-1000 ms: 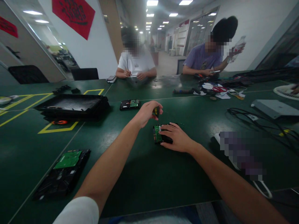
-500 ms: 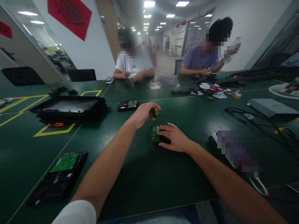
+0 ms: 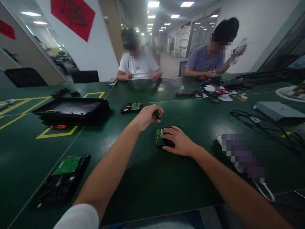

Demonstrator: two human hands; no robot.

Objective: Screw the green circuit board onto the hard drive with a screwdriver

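Note:
Near the middle of the green table [image 3: 143, 171], my left hand [image 3: 150, 117] is closed around a small dark tool [image 3: 158, 114] with a yellow mark, raised just beyond a hard drive. That hard drive [image 3: 159, 138] lies flat, its green circuit board and metal contacts facing left. My right hand [image 3: 177, 140] rests on its right part, fingers over the top and thumb along the near edge, hiding much of it. Another hard drive [image 3: 130, 107] lies behind my left wrist. A larger one [image 3: 63, 179] lies at the lower left, green board up.
Black trays [image 3: 71, 109] are stacked at the left, an orange item [image 3: 58, 127] before them. On the right are a blurred-out phone-like object [image 3: 243, 159], black cables [image 3: 267, 122] and a grey box [image 3: 278, 111]. Two people [image 3: 139, 65] [image 3: 207, 60] sit across the table.
The view has shifted very slightly. The tool in my left hand has turned a little. Across the table, one person's hand has moved to the right.

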